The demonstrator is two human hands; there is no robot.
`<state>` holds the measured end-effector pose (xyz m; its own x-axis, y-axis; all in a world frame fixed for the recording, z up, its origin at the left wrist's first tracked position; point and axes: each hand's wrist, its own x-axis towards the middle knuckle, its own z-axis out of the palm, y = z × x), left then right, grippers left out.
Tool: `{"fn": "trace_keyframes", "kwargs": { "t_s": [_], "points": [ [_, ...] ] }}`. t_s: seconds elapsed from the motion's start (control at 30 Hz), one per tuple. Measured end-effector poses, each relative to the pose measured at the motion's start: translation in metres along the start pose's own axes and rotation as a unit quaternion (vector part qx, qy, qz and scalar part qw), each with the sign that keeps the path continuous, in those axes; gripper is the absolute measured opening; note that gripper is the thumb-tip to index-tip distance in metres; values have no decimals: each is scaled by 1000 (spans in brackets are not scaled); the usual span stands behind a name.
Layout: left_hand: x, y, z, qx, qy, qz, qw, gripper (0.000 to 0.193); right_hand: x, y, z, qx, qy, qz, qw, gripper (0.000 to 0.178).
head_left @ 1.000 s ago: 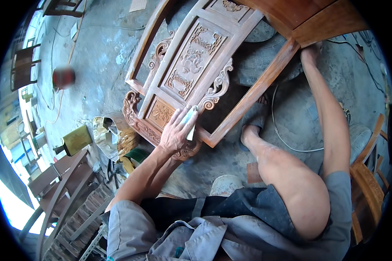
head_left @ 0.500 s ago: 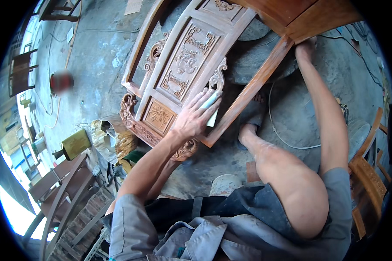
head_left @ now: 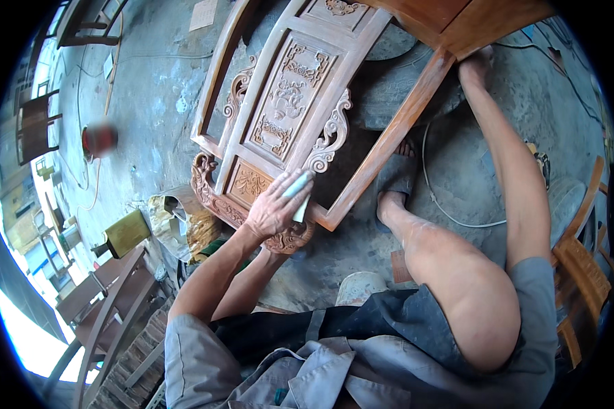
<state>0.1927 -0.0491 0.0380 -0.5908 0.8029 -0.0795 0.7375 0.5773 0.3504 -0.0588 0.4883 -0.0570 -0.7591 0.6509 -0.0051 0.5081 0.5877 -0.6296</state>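
Observation:
A carved wooden chair [head_left: 327, 54] lies tilted before me, its backrest panel in relief with scrolled side pieces. My left hand [head_left: 277, 204] presses a pale folded piece of sandpaper [head_left: 301, 210] against the lower back frame, beside the carved top rail [head_left: 215, 196]. Something light blue covers one or two of its fingers. With the arm stretched far right, my right hand [head_left: 476, 66] grips the chair's corner where the seat meets a bare wooden post [head_left: 396, 136]; its fingertips are mostly hidden.
A dark round stand [head_left: 375, 102] is under the chair. Left of it lie a torn sack [head_left: 184, 221], a yellowish can [head_left: 126, 232] and a red pot [head_left: 100, 140]. A whitish bucket [head_left: 359, 288] stands near my body. Other chair frames [head_left: 583, 273] flank me, and cables cross the floor.
My left hand has slid down and left along the frame with the sandpaper, uncovering the scrolled side piece. My right hand keeps its place at the chair's corner. The view has shifted slightly.

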Motion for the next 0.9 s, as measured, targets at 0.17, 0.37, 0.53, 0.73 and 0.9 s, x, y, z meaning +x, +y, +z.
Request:
{"fn": "trace_keyframes", "kwargs": {
  "t_s": [0.17,0.37,0.53,0.73,0.9],
  "points": [
    [42,-5,-5,-19,18,62,998,62,17,22,12,-7,-8,-14,1000,78],
    [-3,0,-7,-24,-21,17,999,67,37,50,25,92,72,-47,992,56],
    [-3,9,-7,-32,3,-2,999,68,43,49,34,179,66,-83,978,55],
    [11,24,-4,-6,26,-73,997,67,26,35,27,52,61,-51,995,59],
    [-34,56,4,-74,87,-152,982,70,18,18,13,-15,26,14,999,72]
  ]
}}
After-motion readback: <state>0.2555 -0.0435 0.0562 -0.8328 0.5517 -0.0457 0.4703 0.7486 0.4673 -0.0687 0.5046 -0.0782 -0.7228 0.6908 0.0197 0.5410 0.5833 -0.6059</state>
